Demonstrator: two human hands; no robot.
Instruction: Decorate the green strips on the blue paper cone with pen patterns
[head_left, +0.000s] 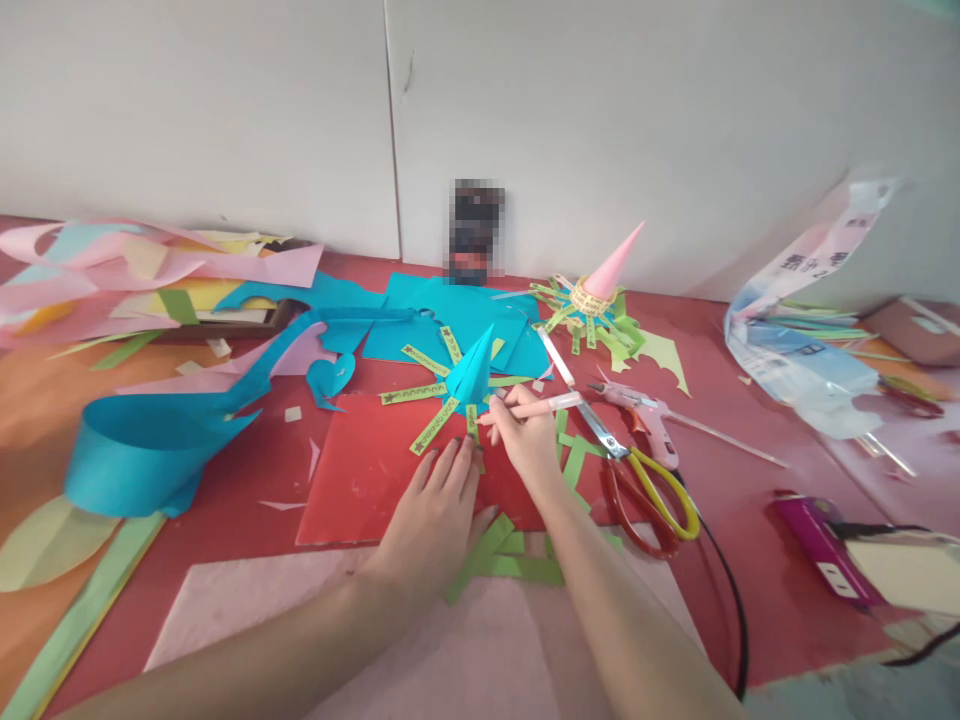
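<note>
Resting your left hand (435, 500), unclenched, beside a patterned green strip (472, 420) of the blue paper cone (471, 372) at the red board's (349, 490) far edge — likely to steady it — you grip a pen (553, 403) in your right hand (525, 430), tip near that strip.

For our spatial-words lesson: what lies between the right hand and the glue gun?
Green strips and scissors lie between right hand and glue gun: head view.
</note>
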